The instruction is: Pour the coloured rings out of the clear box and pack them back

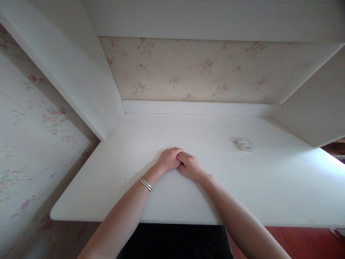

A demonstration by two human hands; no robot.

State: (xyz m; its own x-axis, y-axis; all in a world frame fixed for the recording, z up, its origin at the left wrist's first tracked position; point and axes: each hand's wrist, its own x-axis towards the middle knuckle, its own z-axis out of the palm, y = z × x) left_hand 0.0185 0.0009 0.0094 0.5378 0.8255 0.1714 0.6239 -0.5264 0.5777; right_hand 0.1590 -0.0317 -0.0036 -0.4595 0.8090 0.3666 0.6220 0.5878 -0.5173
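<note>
My left hand (pixel 169 159) and my right hand (pixel 191 167) rest together on the white desk (pixel 175 201), touching each other near its middle. The fingers of the right hand lie closed against those of the left, so the left fingertips are partly hidden. Both hands are closed, and no object shows in either. A silver bracelet (pixel 146 183) circles my left wrist. To the right and farther back lies a small clear plastic packet (pixel 242 144), apart from the hands; its contents are too blurred to name.
A white side panel (pixel 81 72) rises at the left, and another panel (pixel 318 97) stands at the right. An overhead white board (pixel 215 19) spans the back above floral wallpaper (pixel 188 68). The desk's front edge runs below my forearms, with reddish floor (pixel 302 242) beyond it.
</note>
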